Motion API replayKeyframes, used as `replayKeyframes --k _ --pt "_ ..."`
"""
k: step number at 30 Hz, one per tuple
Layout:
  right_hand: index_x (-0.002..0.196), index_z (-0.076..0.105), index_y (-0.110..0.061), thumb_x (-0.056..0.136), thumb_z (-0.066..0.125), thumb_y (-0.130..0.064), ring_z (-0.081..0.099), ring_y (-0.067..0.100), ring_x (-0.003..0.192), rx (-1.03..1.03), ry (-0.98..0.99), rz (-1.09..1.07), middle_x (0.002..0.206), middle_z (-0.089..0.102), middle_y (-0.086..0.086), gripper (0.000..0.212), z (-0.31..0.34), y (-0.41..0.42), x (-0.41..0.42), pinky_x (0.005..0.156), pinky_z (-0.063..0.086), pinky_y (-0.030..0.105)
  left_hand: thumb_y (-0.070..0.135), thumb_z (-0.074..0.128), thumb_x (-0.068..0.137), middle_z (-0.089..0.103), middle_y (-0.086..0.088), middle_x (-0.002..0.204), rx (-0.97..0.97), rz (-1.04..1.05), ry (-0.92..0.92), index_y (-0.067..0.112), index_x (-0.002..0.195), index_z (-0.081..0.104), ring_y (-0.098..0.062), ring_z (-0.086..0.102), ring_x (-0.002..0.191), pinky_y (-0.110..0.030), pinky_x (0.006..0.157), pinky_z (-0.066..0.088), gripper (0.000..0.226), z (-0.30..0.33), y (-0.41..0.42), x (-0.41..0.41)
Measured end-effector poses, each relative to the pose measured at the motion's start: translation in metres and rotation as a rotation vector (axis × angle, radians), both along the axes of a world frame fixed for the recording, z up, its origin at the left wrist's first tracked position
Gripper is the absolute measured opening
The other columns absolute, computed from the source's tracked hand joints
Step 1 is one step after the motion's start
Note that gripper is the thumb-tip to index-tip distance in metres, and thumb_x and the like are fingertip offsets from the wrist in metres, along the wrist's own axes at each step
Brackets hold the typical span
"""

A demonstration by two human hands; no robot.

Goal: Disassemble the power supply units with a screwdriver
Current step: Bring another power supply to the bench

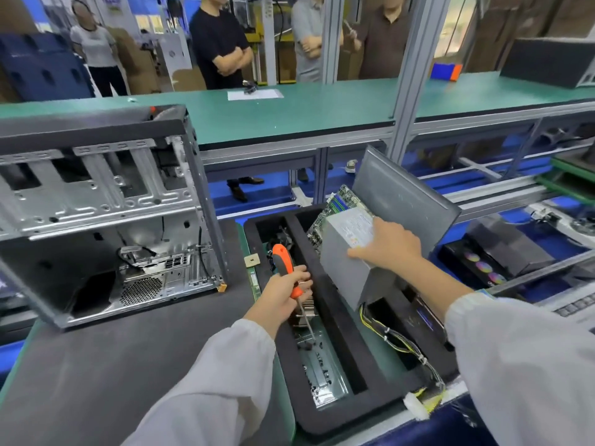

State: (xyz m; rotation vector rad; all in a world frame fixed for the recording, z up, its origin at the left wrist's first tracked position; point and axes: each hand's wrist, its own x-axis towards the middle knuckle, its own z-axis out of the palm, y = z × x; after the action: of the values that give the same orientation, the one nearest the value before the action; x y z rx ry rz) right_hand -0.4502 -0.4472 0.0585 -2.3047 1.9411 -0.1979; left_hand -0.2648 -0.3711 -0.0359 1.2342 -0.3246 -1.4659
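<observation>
Factory table beyond; power supply unit gripped by right hand over foam tray, left hand grasping screwdriver; removed from emptied case, apparently unopened.

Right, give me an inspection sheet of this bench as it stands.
Surface: dark mat on a green bench.
Job's things: grey PSU tilted over the foam tray; screwdriver, orange handle, shaft pointing down into the tray.
Clutter: open PC case on the mat; circuit board and side panel behind the PSU; loose screws in the tray.
Hands: left hand grips the screwdriver; right hand holds the PSU's top.
Cables: PSU wire bundle trailing over the tray's edge.
Surroundings: four people standing beyond the far bench.
</observation>
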Motion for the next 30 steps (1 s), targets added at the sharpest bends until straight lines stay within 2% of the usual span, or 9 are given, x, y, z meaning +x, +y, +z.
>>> replayKeyframes --k 3,7,10,14,16,21,25,28,30 --pt "0.105 0.048 -0.019 0.062 0.064 -0.068 0.056 0.024 0.087 -0.001 0.008 0.092 0.101 0.06 0.001 0.067 0.02 0.024 0.03 0.062 0.042 0.032 -0.003 0.053 0.095 0.058 -0.007 0.084 -0.056 0.048 -0.064 0.006 0.112 0.056 -0.019 0.056 0.079 -0.027 0.066 0.047 0.02 0.023 0.016 0.031" --pt "0.122 0.047 -0.02 0.064 0.063 -0.069 0.057 0.025 0.098 0.071 -0.003 0.199 0.114 0.059 0.002 0.077 0.024 0.066 0.088 0.07 0.048 0.034 -0.005 0.056 0.093 0.055 -0.011 0.081 -0.16 0.113 -0.166 0.002 0.112 0.056 -0.017 0.047 0.066 -0.024 0.058 0.041 0.02 0.05 0.054 0.087" --pt "0.108 0.051 -0.022 0.062 0.064 -0.068 0.057 0.023 0.092 0.135 -0.054 0.292 0.106 0.061 -0.001 0.067 0.021 0.1 0.138 0.069 0.048 0.034 0.001 0.061 0.092 0.052 -0.011 0.078 -0.18 0.091 -0.297 0.002 0.105 0.063 -0.018 0.043 0.061 -0.026 0.056 0.037 0.013 0.06 0.093 0.138" --pt "0.099 0.053 -0.026 0.058 0.065 -0.068 0.056 0.019 0.083 0.208 -0.14 0.377 0.094 0.06 -0.006 0.06 0.005 0.147 0.212 0.06 0.044 0.031 0.013 0.069 0.089 0.066 -0.006 0.088 -0.134 0.083 -0.466 0.014 0.094 0.07 -0.015 0.057 0.076 -0.027 0.069 0.043 0.006 0.059 0.152 0.21" --pt "0.092 0.051 -0.026 0.056 0.066 -0.067 0.053 0.019 0.081 0.218 -0.168 0.392 0.089 0.057 -0.007 0.057 -0.003 0.169 0.246 0.057 0.039 0.03 0.013 0.069 0.089 0.067 -0.002 0.087 -0.135 0.11 -0.47 0.01 0.099 0.07 -0.011 0.059 0.078 -0.023 0.064 0.042 0.01 0.055 0.178 0.24" --pt "0.095 0.047 -0.028 0.05 0.063 -0.069 0.052 0.016 0.074 0.218 -0.139 0.414 0.086 0.056 -0.008 0.063 -0.019 0.208 0.311 0.05 0.033 0.027 0.012 0.067 0.091 0.061 0.004 0.073 -0.09 0.18 -0.421 0.003 0.108 0.068 -0.006 0.052 0.063 -0.019 0.058 0.042 0.019 0.041 0.227 0.294" --pt "0.11 0.049 -0.024 0.057 0.068 -0.066 0.053 0.019 0.091 0.216 -0.117 0.483 0.104 0.06 -0.006 0.07 -0.034 0.218 0.334 0.063 0.039 0.031 0.007 0.067 0.089 0.061 0.0 0.075 -0.074 0.212 -0.396 -0.002 0.11 0.066 -0.011 0.052 0.069 -0.023 0.066 0.043 0.023 0.027 0.243 0.316" --pt "0.125 0.047 -0.021 0.062 0.071 -0.061 0.053 0.02 0.101 0.255 -0.137 0.517 0.116 0.058 -0.003 0.078 -0.038 0.216 0.338 0.074 0.046 0.034 0.007 0.069 0.088 0.068 -0.006 0.094 -0.046 0.195 -0.395 0.007 0.104 0.069 -0.018 0.06 0.091 -0.036 0.089 0.048 0.016 0.015 0.249 0.329" --pt "0.128 0.044 -0.021 0.064 0.072 -0.06 0.053 0.02 0.105 0.271 -0.153 0.532 0.119 0.056 -0.002 0.08 -0.041 0.216 0.34 0.082 0.048 0.038 0.007 0.069 0.088 0.069 -0.008 0.094 -0.043 0.198 -0.367 0.009 0.098 0.071 -0.021 0.061 0.093 -0.041 0.094 0.046 0.011 0.007 0.251 0.334"
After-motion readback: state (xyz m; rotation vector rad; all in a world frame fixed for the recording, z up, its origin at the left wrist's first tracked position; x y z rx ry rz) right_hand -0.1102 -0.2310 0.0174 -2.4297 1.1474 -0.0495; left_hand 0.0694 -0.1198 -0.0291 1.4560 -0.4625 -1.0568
